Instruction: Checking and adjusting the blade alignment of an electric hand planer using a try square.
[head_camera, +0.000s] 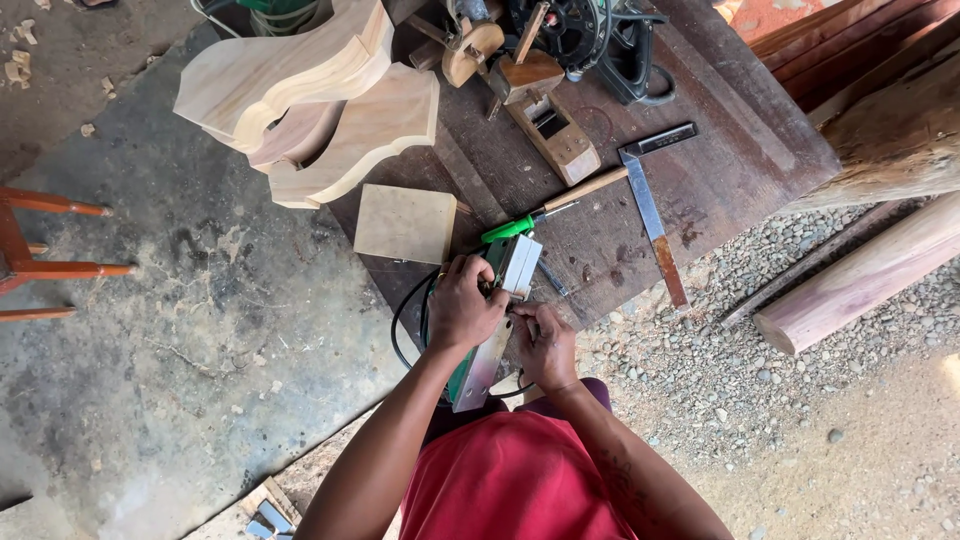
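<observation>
A dark wooden workbench (720, 140) is seen carrying a wooden hand plane (545, 105), a steel try square (650, 200), a green-handled screwdriver (520, 225) and a square plywood offcut (405, 223). Curved pale timber pieces (310, 90) are stacked at its far left corner. An orange stool frame (40, 255) is placed on the concrete floor (180, 330); logs (860, 280) are laid on gravel (720, 370).

Overhead from a head-worn camera, looking straight down at a low wooden workbench (720, 130).

A single view, close above the person's own left hand (462, 308) and right hand (545, 345), forearms rising from the bottom edge; concrete floor (180, 330) fills the picture's left, gravel (800, 360) its right.
</observation>
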